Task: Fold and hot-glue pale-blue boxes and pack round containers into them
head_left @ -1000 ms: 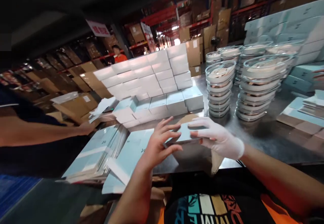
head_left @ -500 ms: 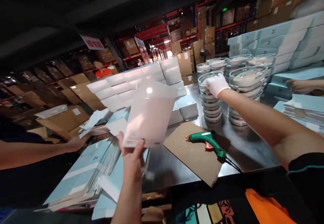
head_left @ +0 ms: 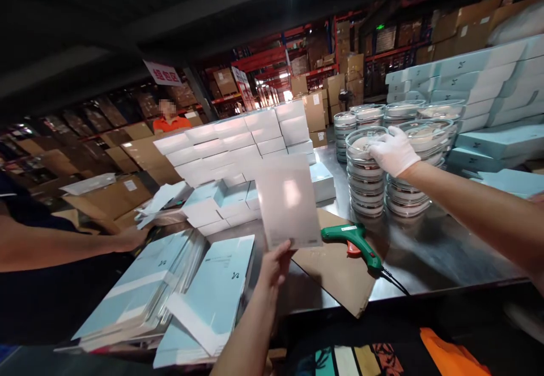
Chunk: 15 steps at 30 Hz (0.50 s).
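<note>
My bare left hand (head_left: 276,262) pinches the lower edge of a white carton (head_left: 289,194), holding it upright over the table with its broad face toward me. My right hand (head_left: 395,152), in a white glove, has its fingers curled on the rim of the topmost clear round dish (head_left: 361,143) of a stack; part of the rim is hidden by the glove. A green glue gun (head_left: 355,241) lies on a brown cardboard sheet (head_left: 340,282) between my hands, its nozzle hidden behind the carton.
Piled pale blue flat cartons (head_left: 216,285) lie at the left. White boxes (head_left: 229,149) form a wall behind, and blue boxes (head_left: 476,75) are stacked at right. Further dish stacks (head_left: 425,138) stand beside my right hand. Co-workers' arms (head_left: 93,245) reach in from both sides.
My left hand has moved right with the carton and turned it more upright, uncovering the blue cartons. My right hand stays at the same dish stack. The view has shifted slightly.
</note>
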Motion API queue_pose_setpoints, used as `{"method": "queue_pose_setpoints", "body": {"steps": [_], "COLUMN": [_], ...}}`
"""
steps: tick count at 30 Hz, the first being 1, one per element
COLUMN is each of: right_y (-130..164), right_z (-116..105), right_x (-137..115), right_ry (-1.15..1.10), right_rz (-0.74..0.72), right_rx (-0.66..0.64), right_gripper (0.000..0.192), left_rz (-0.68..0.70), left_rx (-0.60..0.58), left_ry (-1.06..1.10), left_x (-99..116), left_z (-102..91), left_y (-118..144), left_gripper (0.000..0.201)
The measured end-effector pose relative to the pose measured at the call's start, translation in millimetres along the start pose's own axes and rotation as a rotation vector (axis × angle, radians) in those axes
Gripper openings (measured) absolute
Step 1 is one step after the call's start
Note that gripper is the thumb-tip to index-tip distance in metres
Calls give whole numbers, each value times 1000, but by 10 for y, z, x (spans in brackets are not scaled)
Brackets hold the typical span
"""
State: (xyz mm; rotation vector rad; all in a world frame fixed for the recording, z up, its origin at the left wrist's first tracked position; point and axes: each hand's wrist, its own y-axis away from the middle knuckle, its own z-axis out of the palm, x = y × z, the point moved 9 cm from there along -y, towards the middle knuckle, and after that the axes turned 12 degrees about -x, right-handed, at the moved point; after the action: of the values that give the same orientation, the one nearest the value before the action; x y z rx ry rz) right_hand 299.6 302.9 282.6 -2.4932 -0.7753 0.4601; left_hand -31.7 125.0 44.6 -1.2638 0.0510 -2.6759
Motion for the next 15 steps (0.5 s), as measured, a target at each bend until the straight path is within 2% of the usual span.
{"method": "queue_pose_setpoints", "body": {"steps": [1,4,7,8,11,15], "right_y": [36,117,149,151,157,199], "right_z": [-13,-93,-148,-158,-123,-102], "right_x": [-26,-134,-144,-97,105,366], "right_ry": [2,37,86,109,158,190], "right_rz": [5,-12,-13,15,107,205], "right_rx": [-1,-6,-16,-9,-3,51], "right_gripper": [27,29,32,34,36,31], "left_rz": [-65,-95,-134,-189,-215,-179], "left_rx": [-83,-209,-354,-450,-532,-582], "left_ry": [88,172,228,282,325,365], "left_x": [-139,-390,-585,-663,-772,-834], "left_z": [265,1076,1825,2057,2338,2353], "left_y": [-141,-542,-864,-923,-1035,-1042], "left_gripper": [57,41,43,45,48,47]}}
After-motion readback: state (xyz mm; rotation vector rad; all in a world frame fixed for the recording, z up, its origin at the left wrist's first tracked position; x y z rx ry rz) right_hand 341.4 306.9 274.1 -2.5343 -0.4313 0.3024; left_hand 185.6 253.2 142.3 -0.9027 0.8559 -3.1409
